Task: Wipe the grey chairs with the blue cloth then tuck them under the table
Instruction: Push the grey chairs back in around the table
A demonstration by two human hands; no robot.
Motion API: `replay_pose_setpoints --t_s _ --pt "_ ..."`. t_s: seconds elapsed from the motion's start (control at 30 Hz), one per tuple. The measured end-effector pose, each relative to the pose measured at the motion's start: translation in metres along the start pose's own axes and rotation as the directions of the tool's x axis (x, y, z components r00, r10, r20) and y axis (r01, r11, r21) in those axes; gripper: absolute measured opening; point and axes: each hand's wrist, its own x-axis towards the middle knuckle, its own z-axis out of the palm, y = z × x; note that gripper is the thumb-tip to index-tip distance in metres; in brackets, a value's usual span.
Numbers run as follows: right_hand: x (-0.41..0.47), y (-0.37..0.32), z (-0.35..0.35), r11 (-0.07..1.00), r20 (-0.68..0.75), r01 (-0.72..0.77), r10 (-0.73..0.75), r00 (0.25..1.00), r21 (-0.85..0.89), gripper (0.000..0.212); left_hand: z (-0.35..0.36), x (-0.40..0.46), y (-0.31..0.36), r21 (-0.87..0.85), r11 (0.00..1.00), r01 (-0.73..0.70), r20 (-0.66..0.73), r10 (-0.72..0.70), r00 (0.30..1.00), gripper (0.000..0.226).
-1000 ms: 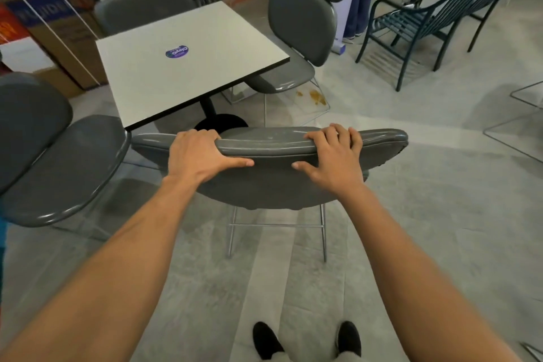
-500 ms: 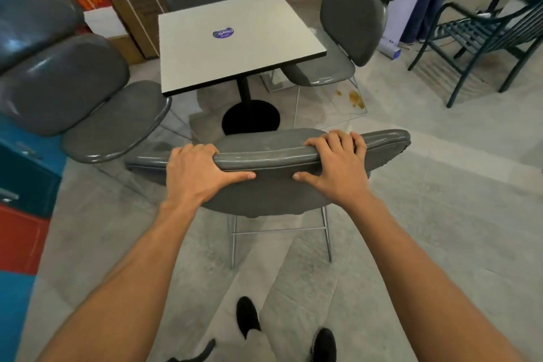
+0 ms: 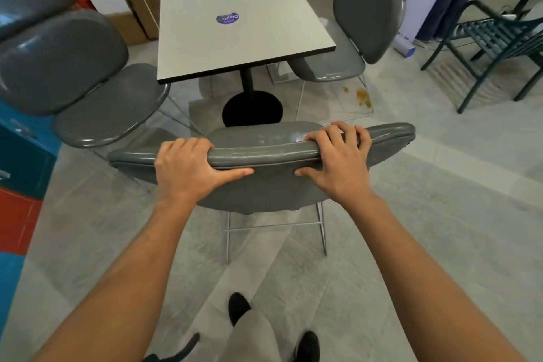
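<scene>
Gripping grey chair (image 3: 264, 185) backrest top edge with both: left hand (image 3: 188, 169), right hand (image 3: 338, 163). I'm facing the counter (image 3: 235, 35) near edge.

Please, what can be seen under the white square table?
Under the white table stand its black post and round black base on the grey floor. The held chair's backrest covers the base's near edge.
</scene>
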Motion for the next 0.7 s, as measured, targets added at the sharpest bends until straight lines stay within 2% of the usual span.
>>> replay_pose_setpoints --t_s 0.37,0.7 --pt "0.073 0.032 0.013 0.999 0.056 0.046 -0.045 0.997 -0.016 0.066 0.022 0.06 0.014 0.014 0.998 0.054 -0.026 -0.053 0.998 0.102" --pt "0.127 0.044 0.035 0.997 0.027 0.075 -0.074 0.997 -0.02 0.067 0.041 0.108 0.008 -0.006 0.998 0.069 -0.061 -0.069 0.996 0.102"
